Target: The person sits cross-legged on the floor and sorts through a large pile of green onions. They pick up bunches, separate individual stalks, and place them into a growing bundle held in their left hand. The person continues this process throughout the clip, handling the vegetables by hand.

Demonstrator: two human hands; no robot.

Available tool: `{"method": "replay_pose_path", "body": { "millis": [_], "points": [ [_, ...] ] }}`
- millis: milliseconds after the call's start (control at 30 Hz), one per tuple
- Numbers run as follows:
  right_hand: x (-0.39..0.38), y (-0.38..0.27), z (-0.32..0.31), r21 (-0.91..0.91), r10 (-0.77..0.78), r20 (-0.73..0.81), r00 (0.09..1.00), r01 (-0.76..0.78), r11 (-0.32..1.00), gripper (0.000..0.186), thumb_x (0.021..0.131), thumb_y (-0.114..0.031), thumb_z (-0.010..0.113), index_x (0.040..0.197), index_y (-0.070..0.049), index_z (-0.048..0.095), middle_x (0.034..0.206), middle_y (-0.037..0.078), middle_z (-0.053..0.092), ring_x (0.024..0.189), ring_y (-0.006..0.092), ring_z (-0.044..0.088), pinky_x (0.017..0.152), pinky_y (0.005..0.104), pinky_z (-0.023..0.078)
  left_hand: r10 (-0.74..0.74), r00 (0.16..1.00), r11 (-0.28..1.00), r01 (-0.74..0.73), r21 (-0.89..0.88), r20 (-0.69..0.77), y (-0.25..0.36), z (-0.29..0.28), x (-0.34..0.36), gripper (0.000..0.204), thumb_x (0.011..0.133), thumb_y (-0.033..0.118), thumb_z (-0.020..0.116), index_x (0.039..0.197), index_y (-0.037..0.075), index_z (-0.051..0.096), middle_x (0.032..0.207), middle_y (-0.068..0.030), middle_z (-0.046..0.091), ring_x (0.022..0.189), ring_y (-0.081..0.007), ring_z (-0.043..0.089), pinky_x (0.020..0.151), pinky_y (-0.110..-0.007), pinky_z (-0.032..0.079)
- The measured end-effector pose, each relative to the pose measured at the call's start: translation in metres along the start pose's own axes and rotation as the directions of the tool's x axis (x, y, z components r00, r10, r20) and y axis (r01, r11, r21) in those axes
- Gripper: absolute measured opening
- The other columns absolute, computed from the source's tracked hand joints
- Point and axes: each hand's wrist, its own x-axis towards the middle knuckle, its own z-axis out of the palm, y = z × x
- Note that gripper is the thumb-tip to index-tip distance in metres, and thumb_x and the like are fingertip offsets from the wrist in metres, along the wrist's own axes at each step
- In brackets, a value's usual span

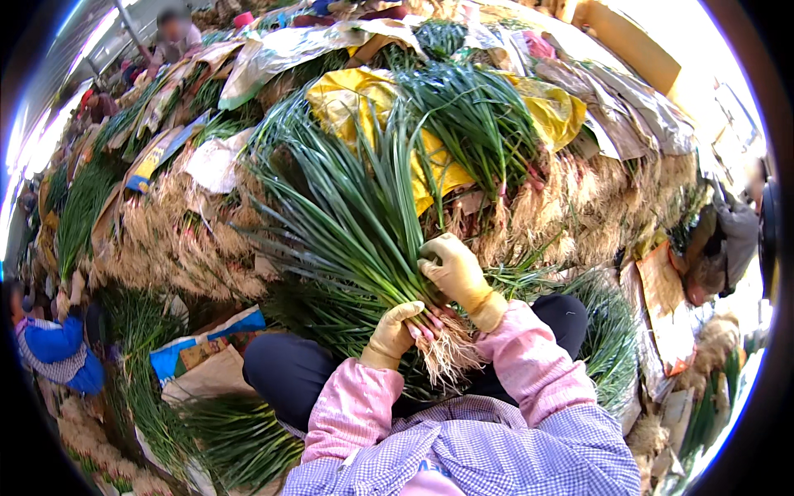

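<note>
A bunch of green onions (347,231), long dark leaves, pinkish stems and pale stringy roots, lies diagonally in front of me, its roots toward my lap. My left hand (395,332), in a cream glove, is closed around the stems just above the roots. My right hand (449,273), gloved the same, is at the right side of the leaves with fingers curled against them; some fingertips are hidden among the leaves. More loose onion greens (318,314) lie beneath the bunch, around my knees.
Piled onion bunches with roots (595,194), yellow sacks (554,107) and paper sheets span the far side. A blue-edged sack (198,364) lies left of my knee. People work nearby: one in blue (54,351) at left, one bent over (719,244) at right, another (174,45) behind.
</note>
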Motion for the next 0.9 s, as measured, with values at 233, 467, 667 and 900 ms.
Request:
{"method": "replay_pose_path", "body": {
  "millis": [233,467,667,900],
  "points": [
    [-0.016,0.006,0.015,0.123,0.238,0.069,0.969,-0.245,0.962,0.026,0.079,-0.020,0.067,0.096,-0.002,0.059,0.091,0.017,0.062,0.086,0.0334,0.060,0.077,0.0364,0.048,-0.034,0.999,0.999,0.034,0.001,-0.010,0.003,0.000,0.000,0.034,0.082,0.021,0.051,0.089,-0.011,0.061,0.076,-0.0206,0.065,0.054,-0.0227,0.062,0.056,-0.027,0.052],
    [-0.012,0.008,0.020,-0.079,0.131,-0.032,0.991,-0.133,0.988,0.024,0.081,-0.017,0.062,0.099,-0.001,0.058,0.091,0.018,0.062,0.088,0.0350,0.060,0.079,0.0381,0.048,-0.082,0.990,0.996,0.080,-0.025,-0.118,0.000,-0.003,0.001,0.033,0.080,0.021,0.052,0.084,-0.011,0.061,0.070,-0.0216,0.064,0.050,-0.0239,0.059,0.053,-0.028,0.052],
    [-0.026,0.013,0.008,0.871,0.406,0.374,0.834,-0.466,0.154,0.009,0.092,-0.017,0.053,0.090,-0.008,0.056,0.065,-0.003,0.049,0.049,0.0046,0.037,0.042,0.0183,0.028,0.114,0.993,0.979,-0.115,-0.170,-0.021,0.003,0.007,0.001,0.036,0.077,0.021,0.054,0.094,-0.010,0.059,0.082,-0.0212,0.065,0.067,-0.0275,0.063,0.073,-0.038,0.053],
    [-0.037,0.066,-0.050,-0.298,0.535,0.323,0.781,-0.453,0.840,0.029,0.086,-0.033,0.059,0.100,-0.008,0.064,0.100,0.015,0.065,0.091,0.0273,0.063,0.084,0.0368,0.048,0.310,0.945,0.873,-0.239,-0.425,0.105,0.036,0.024,-0.023,0.045,0.076,0.026,0.061,0.115,0.005,0.054,0.105,-0.0116,0.060,0.098,-0.0267,0.057,0.092,-0.047,0.045]
  ]
}}
